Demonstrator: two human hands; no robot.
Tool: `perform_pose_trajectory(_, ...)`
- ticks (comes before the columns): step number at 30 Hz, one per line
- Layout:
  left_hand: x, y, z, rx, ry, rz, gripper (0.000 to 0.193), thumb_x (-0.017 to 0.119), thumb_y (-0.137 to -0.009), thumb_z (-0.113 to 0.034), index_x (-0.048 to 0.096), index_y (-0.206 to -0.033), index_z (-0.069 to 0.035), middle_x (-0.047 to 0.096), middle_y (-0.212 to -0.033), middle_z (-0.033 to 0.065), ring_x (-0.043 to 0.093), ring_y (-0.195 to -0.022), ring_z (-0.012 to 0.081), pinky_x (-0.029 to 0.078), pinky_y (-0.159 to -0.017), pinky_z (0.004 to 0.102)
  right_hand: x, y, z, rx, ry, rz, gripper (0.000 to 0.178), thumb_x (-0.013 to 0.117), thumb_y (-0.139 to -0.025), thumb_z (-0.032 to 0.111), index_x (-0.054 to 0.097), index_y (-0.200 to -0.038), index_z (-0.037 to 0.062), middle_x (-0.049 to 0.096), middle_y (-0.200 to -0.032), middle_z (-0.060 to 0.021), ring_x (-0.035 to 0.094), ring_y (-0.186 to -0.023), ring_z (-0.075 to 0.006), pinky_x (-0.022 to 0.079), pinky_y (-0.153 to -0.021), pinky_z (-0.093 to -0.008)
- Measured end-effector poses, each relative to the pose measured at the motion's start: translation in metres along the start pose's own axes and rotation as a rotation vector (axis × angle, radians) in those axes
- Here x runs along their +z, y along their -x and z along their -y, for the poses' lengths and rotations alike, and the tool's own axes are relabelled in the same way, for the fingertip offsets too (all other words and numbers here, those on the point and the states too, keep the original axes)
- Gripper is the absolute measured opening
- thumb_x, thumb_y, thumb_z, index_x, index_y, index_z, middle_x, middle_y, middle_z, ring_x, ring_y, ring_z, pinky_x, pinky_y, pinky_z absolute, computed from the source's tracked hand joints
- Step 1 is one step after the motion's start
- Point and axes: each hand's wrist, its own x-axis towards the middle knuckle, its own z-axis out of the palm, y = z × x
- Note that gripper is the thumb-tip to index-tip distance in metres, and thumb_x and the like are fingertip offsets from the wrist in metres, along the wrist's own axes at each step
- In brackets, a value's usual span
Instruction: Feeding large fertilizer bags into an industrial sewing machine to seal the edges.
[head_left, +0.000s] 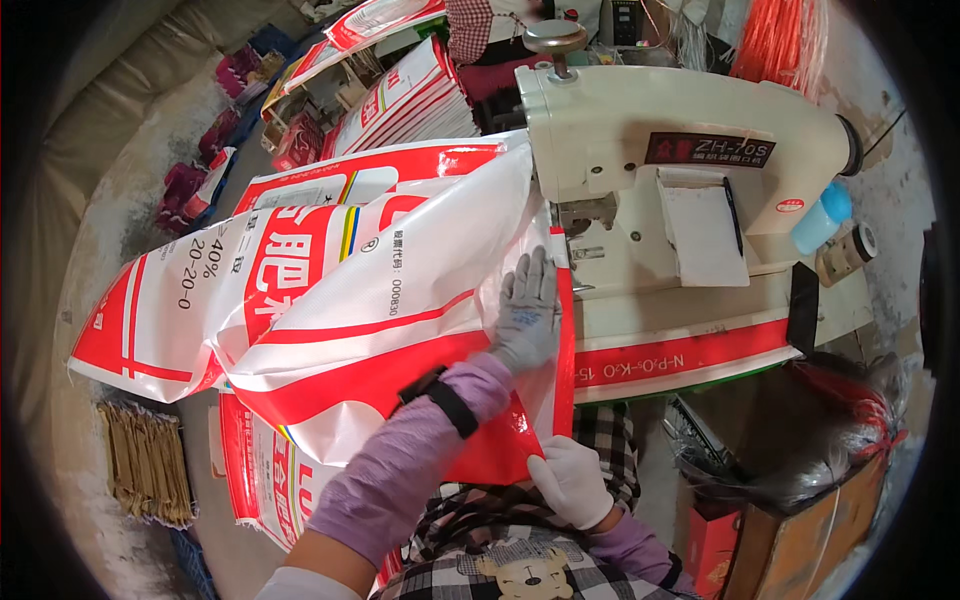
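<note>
A large red-and-white printed woven bag (380,290) lies across the sewing table, its right edge along the white industrial sewing machine (700,140). My left hand (528,305), in a grey glove, rests flat on the bag near that edge, fingers stretched out, just left of the machine's presser foot and needle area (590,225). Lower down, my right hand (575,482), in a white glove, pinches the bag's near right corner between thumb and fingers. A black strap with a small device (440,395) is round my left forearm.
Stacked printed bags (410,95) lie behind. A notepad with a pen (700,230) sits on the machine, beside a blue bottle (822,218) and a thread spool (848,252). Red string (785,45) hangs at the back. A wooden box (820,530) stands at lower right; folded brown sacks (148,465) lie left.
</note>
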Motion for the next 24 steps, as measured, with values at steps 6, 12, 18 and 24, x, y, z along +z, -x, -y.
perform_pose_trajectory(6, -0.051, 0.103, -0.050, 0.561, 0.014, 0.254, 0.047, 0.058, -0.084, -0.021, 0.055, -0.122, 0.008, 0.053, -0.129, 0.0252, 0.047, -0.125, 0.0412, 0.031, -0.113, 0.0468, -0.022, 0.020, -0.047, -0.082, 0.342, 0.141, 0.016, 0.051, -0.083, 0.016, 0.052, -0.072, 0.0041, 0.055, -0.071, -0.0143, 0.056, -0.074, -0.0331, 0.044, -0.060, -0.0401)
perform_pose_trajectory(12, -0.207, 0.240, 0.045, -0.183, -0.140, -0.046, 0.102, 0.079, -0.065, -0.057, 0.037, -0.144, -0.007, 0.040, -0.143, 0.0232, 0.034, -0.135, 0.0457, 0.021, -0.112, 0.0611, -0.042, -0.005, -0.040, 0.354, -0.058, 0.063, 0.025, 0.051, -0.090, 0.019, 0.060, -0.078, -0.0004, 0.060, -0.076, -0.0162, 0.060, -0.073, -0.0340, 0.047, -0.063, -0.0404)
perform_pose_trajectory(18, -0.251, 0.286, 0.267, -0.322, -0.829, 0.039, 0.085, 0.075, -0.074, -0.037, 0.037, -0.143, -0.004, 0.044, -0.140, 0.0224, 0.042, -0.130, 0.0400, 0.034, -0.105, 0.0544, 0.001, -0.019, -0.063, 0.246, -0.114, -0.198, 0.028, 0.071, -0.083, 0.024, 0.064, -0.076, -0.0022, 0.058, -0.069, -0.0208, 0.059, -0.065, -0.0366, 0.046, -0.059, -0.0392)
perform_pose_trajectory(24, -0.171, 0.260, 0.361, -0.233, -0.456, 0.325, 0.018, 0.060, -0.085, -0.026, 0.067, -0.101, -0.024, 0.066, -0.070, 0.0122, 0.066, -0.066, 0.0361, 0.052, -0.064, 0.0482, 0.019, -0.036, -0.033, -0.002, 0.073, -0.053, 0.028, 0.062, -0.090, 0.033, 0.069, -0.105, 0.0110, 0.068, -0.087, -0.0149, 0.066, -0.081, -0.0305, 0.054, -0.073, -0.0370)
